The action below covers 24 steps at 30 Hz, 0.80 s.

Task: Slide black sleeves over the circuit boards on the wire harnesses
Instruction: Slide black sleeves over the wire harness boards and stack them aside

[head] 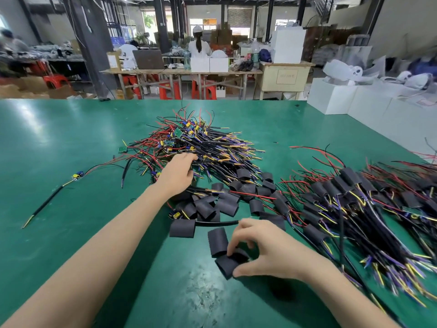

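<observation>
A tangled pile of bare wire harnesses [203,145] with small green circuit boards lies mid-table. My left hand [176,172] reaches into its near edge, fingers curled among the wires; what it grips is hidden. Loose black sleeves [220,202] are scattered in front of the pile. My right hand [264,249] pinches one black sleeve [225,265] between thumb and fingers near the table's front. Another sleeve [217,241] lies right beside it. On the right lies a heap of sleeved harnesses [359,204].
A single harness [78,175] with a black cable lies alone at the left on the green table [59,143]. White boxes [350,98] stand past the table's right edge. Other people sit at benches far behind.
</observation>
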### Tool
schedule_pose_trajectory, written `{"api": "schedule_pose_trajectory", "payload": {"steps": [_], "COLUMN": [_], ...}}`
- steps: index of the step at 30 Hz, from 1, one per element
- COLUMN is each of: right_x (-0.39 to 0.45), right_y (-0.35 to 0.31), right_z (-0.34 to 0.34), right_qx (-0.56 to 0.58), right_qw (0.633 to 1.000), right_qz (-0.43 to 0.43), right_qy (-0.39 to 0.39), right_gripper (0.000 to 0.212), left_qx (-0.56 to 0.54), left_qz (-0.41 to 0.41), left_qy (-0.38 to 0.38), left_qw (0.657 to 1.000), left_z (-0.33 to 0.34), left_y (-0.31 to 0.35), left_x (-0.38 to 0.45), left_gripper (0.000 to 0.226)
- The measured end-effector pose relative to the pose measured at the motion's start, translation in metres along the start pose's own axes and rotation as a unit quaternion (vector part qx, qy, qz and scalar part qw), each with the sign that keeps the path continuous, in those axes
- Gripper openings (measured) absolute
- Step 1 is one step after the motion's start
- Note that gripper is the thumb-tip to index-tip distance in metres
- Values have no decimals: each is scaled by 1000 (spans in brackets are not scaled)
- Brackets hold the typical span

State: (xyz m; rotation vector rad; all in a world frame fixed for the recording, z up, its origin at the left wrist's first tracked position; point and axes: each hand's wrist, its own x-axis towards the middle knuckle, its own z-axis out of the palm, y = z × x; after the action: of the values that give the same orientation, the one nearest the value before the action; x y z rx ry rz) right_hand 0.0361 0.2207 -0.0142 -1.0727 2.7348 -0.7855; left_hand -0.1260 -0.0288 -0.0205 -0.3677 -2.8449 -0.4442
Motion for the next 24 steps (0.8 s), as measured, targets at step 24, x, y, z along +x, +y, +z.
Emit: {"api": "schedule_pose_trajectory", "payload": {"steps": [24], "right_x": [1], "right_y": [25], "right_z": [-18], "right_qx": [-17], "right_qw": [990], "right_qz": [60], "right_qy": [125], "right_gripper": [34], "left_qx": [-3], "left_qz": [126], "left_qy": [145], "left_qw": [981], "left_z": [-67], "left_y": [38], "left_x": [-73], "left_gripper": [28]}}
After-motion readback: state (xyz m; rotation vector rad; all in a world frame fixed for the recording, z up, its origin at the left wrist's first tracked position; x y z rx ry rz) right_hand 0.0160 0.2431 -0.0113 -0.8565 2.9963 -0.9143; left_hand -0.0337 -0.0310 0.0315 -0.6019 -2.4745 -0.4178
